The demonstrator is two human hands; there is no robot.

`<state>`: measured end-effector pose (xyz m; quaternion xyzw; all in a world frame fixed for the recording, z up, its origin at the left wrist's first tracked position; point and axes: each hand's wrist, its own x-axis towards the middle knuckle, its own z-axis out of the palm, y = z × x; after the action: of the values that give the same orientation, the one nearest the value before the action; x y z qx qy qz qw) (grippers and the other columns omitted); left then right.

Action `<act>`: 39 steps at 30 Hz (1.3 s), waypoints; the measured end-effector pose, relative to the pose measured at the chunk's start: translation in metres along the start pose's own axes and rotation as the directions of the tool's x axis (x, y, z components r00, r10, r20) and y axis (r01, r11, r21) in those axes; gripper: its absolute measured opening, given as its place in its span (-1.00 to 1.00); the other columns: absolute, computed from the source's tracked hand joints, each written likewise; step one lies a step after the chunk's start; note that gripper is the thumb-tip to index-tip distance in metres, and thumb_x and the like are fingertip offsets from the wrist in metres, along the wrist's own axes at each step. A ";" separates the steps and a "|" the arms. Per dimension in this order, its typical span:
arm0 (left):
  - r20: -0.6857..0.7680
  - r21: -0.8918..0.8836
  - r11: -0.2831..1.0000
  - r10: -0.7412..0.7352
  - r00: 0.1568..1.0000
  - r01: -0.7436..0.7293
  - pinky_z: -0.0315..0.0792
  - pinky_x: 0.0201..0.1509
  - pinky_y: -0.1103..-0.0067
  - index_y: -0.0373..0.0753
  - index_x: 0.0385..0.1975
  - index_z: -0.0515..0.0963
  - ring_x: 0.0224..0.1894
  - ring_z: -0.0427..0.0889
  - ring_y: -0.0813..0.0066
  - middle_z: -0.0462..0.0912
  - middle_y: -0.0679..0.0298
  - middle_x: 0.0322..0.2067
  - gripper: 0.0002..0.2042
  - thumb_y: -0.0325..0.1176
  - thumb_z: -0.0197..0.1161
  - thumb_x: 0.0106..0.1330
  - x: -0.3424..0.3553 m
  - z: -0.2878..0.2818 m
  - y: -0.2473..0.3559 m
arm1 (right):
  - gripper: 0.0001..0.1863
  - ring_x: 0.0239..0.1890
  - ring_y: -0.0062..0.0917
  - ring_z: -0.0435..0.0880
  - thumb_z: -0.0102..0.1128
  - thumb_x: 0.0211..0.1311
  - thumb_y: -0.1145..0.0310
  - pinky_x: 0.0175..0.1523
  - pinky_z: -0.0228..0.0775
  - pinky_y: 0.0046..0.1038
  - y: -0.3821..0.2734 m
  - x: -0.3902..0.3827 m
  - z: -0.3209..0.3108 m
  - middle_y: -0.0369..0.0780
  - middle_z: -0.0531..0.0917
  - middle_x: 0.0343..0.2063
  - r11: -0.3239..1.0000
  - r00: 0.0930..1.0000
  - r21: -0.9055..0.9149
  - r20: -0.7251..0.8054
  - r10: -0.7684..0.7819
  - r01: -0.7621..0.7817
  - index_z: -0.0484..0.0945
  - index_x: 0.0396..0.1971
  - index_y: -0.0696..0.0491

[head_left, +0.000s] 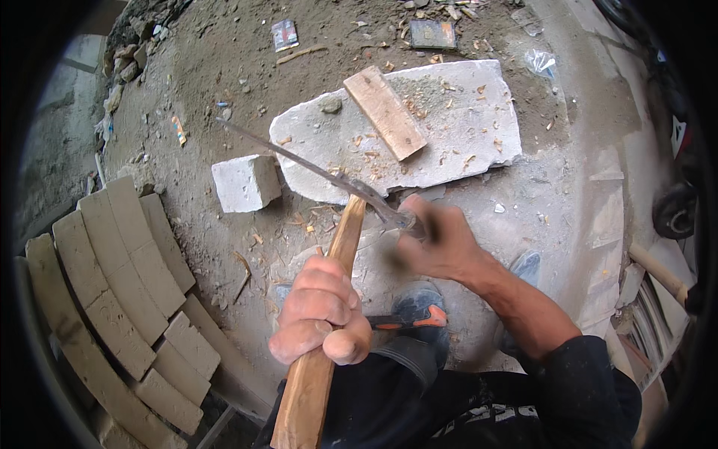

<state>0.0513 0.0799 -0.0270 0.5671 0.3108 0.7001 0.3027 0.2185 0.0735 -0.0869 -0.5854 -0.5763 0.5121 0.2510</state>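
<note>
My left hand (321, 314) is wrapped round the wooden handle of a pickaxe (345, 243), whose lower end slants toward my body. Its long, thin metal head crosses the handle's top, with one pointed arm reaching up and to the left. At the head's near right end my right hand (441, 239) is closed on the metal; its fingers are partly blurred. Beyond the head lies a pale stone slab (467, 97) with wood shavings and grit on it. A short wooden block (385, 112) rests across the slab. Left of the slab sits a white block (243, 183).
Stacked tan bricks or blocks (123, 266) fill the lower left. A black and orange handle (411, 320) shows by my shoe (419, 299). A dark wheel (675, 212) and a wooden pole (658, 273) stand at right. Rubble (131, 63) lines the far left.
</note>
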 end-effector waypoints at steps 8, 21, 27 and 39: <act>0.008 0.005 1.000 0.019 1.000 -0.019 0.26 -0.45 0.55 -0.09 -0.32 0.23 -0.56 0.37 0.56 0.39 0.34 -0.50 -0.63 -0.08 0.28 0.54 0.000 -0.001 -0.003 | -0.71 -0.40 0.09 0.70 0.27 0.06 0.37 -0.23 0.55 -0.05 0.010 0.004 0.004 0.06 0.66 -0.53 0.998 1.000 -0.055 -0.020 0.003 -0.004 0.56 -0.19 0.13; 0.035 0.017 0.999 0.030 0.999 -0.030 0.26 -0.44 0.56 -0.07 -0.29 0.21 -0.57 0.37 0.57 0.36 0.36 -0.52 -0.63 -0.05 0.23 0.56 -0.001 -0.002 -0.005 | -0.69 -0.44 0.05 0.71 0.29 0.06 0.36 -0.27 0.56 -0.09 0.016 0.004 -0.001 0.04 0.66 -0.54 0.996 0.997 -0.074 0.058 0.047 -0.043 0.56 -0.18 0.12; -0.023 -0.018 0.999 0.027 0.999 -0.028 0.36 -0.42 0.50 -0.10 -0.24 0.26 -0.56 0.47 0.48 0.46 0.34 -0.50 -0.63 -0.11 0.37 0.48 -0.004 -0.002 -0.003 | -0.70 -0.39 0.08 0.71 0.27 0.07 0.36 -0.22 0.55 -0.03 0.011 0.000 0.002 0.06 0.67 -0.51 1.000 1.000 -0.004 -0.006 -0.015 0.015 0.56 -0.18 0.13; 0.021 0.025 0.999 0.029 0.999 -0.030 0.27 -0.43 0.57 -0.06 -0.32 0.21 -0.56 0.35 0.56 0.36 0.36 -0.52 -0.62 -0.03 0.24 0.56 -0.002 -0.003 -0.004 | -0.68 -0.39 0.07 0.72 0.27 0.09 0.35 -0.25 0.55 -0.09 0.008 0.011 -0.004 0.08 0.66 -0.54 0.996 0.995 -0.019 0.036 0.089 -0.088 0.59 -0.14 0.13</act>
<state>0.0493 0.0803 -0.0317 0.5828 0.3081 0.6945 0.2883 0.2233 0.0831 -0.0959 -0.6030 -0.5588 0.5282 0.2125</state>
